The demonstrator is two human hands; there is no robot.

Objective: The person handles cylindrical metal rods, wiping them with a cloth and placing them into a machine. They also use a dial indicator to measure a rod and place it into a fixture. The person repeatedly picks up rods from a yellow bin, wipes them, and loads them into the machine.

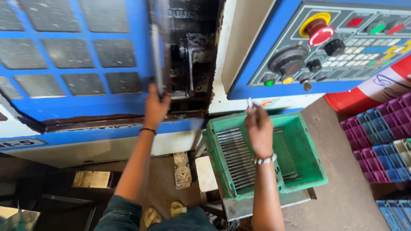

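My left hand grips the lower end of the long vertical handle on the blue sliding machine door. The door stands partly open, showing a dark oily chamber with a chuck inside. My right hand is raised above a green plastic crate and pinches a small thin metal rod between its fingertips. A row of similar grey metal rods lies in the crate's left half.
A blue control panel with a red stop button, knobs and keys sits upper right. Stacked purple, blue and green compartment trays stand at the right. The crate rests on a metal stand. My sandalled feet show below.
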